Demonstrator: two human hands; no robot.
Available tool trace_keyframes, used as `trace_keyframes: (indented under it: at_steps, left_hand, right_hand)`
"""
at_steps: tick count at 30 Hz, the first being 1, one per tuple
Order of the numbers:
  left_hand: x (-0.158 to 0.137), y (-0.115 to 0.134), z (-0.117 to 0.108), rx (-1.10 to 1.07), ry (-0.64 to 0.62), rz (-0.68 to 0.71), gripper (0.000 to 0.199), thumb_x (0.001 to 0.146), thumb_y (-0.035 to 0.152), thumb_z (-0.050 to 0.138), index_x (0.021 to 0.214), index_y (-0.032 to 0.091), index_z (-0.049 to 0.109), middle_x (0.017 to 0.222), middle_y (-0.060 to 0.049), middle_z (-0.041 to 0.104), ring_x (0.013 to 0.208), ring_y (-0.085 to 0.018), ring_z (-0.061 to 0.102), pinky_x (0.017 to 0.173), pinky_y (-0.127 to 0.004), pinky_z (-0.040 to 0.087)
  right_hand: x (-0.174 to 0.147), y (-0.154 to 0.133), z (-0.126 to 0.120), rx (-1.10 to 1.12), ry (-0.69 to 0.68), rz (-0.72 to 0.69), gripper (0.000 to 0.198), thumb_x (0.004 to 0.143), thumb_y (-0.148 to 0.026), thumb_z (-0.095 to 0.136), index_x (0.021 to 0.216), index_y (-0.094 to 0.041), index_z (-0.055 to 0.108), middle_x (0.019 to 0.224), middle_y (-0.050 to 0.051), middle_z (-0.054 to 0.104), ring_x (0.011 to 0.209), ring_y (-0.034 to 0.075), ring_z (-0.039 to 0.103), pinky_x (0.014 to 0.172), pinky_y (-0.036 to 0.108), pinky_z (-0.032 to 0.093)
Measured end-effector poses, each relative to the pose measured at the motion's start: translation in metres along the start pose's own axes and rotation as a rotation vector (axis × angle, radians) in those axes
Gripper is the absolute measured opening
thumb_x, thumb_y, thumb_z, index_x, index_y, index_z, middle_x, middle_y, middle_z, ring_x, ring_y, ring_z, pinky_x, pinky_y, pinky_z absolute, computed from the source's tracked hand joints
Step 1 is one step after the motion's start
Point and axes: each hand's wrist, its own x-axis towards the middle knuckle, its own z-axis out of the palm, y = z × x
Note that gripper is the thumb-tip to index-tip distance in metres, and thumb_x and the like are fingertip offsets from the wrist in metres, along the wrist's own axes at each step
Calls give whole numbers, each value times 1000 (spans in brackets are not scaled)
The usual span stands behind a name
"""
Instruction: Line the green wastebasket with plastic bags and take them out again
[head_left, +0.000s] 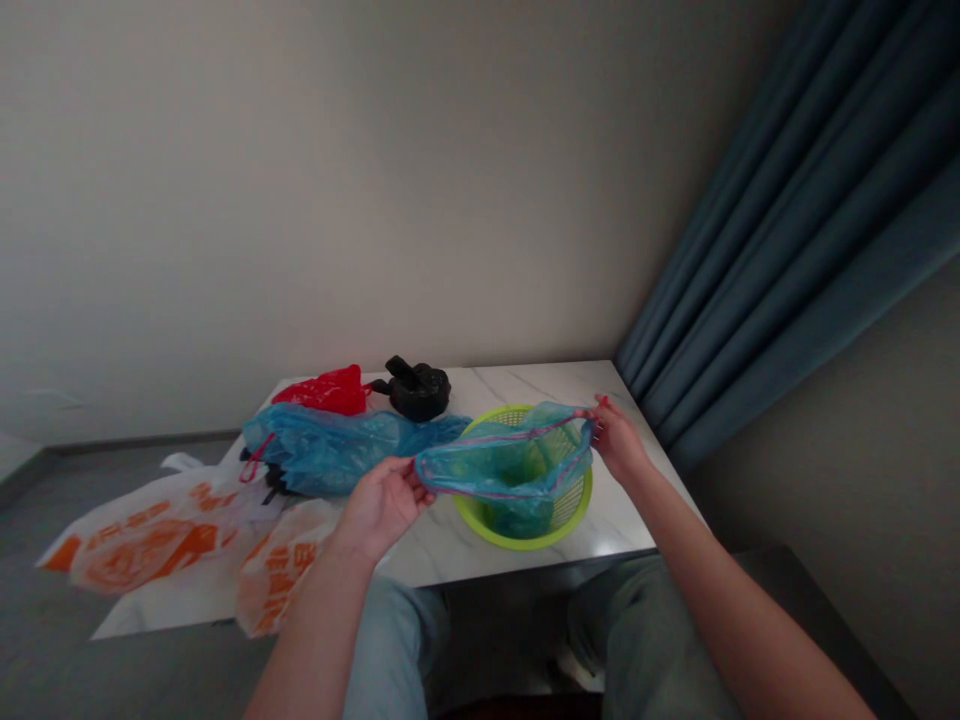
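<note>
A translucent blue drawstring garbage bag [480, 467] with a pink cord round its mouth is stretched between my two hands. My left hand [388, 503] is closed on the left end of the bag's rim. At the right end, my right hand [616, 436] pinches the rim and the pink cord. The bag's mouth spreads above a yellow-green plastic basket [523, 543], and its lower part hangs down inside. The basket stands upright on a white marbled table [427, 555], its mesh wall partly covered by the bag.
Left on the table lie more blue bags [337, 445], a red bag [326, 390] and a knotted black bag [420, 392]. White bags with orange print [157, 535] spread over the table's left edge. A wall rises behind, and a blue curtain [787, 220] hangs at right.
</note>
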Motion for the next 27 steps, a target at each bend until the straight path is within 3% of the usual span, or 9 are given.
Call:
trace_keyframes:
  at_steps: [3,7,12,15,22,27]
  left_hand:
    - [3,0,0,-6,45,53,10,75,11,56,82,15,62,73,-6,69,60,-16,64,56,-27,52]
    - [10,-8,-4,152,138,124,15,68,10,67,80,16,62,70,-2,67,58,-13,62,54,-23,48]
    - [20,-18,-13,481,273,225,20,59,26,78,70,16,65,63,0,64,55,-12,57,55,-23,43]
    - [23,-20,-15,550,296,264,26,55,34,80,68,15,68,63,-1,64,58,-13,56,56,-24,43]
    - [17,-18,0,259,171,252,37,54,38,89,71,14,66,63,0,62,59,-11,56,55,-23,43]
    - [14,-12,10,-26,125,361,23,63,19,84,79,16,68,71,1,66,62,-9,58,59,-21,48]
  right_hand:
    - [5,6,-5,-98,63,-118,8,72,-20,70,80,-20,66,72,-1,70,60,11,58,53,22,43]
    - [13,4,-10,12,78,-222,5,75,-20,66,71,-21,64,71,-2,67,61,10,56,54,23,43]
    - [12,-9,-11,289,-30,-160,11,73,-11,63,75,-22,63,69,-3,65,61,10,58,56,21,48]
    - [9,-14,-11,356,-71,-78,11,73,-12,60,77,-22,64,70,-1,67,63,12,61,58,23,52]
    - [10,-7,-10,209,-113,-39,5,78,-23,66,75,-22,62,68,-2,67,61,12,61,60,24,53]
    - [15,5,-9,43,-70,52,14,73,-17,69,67,-22,57,57,-3,61,51,11,53,50,24,48]
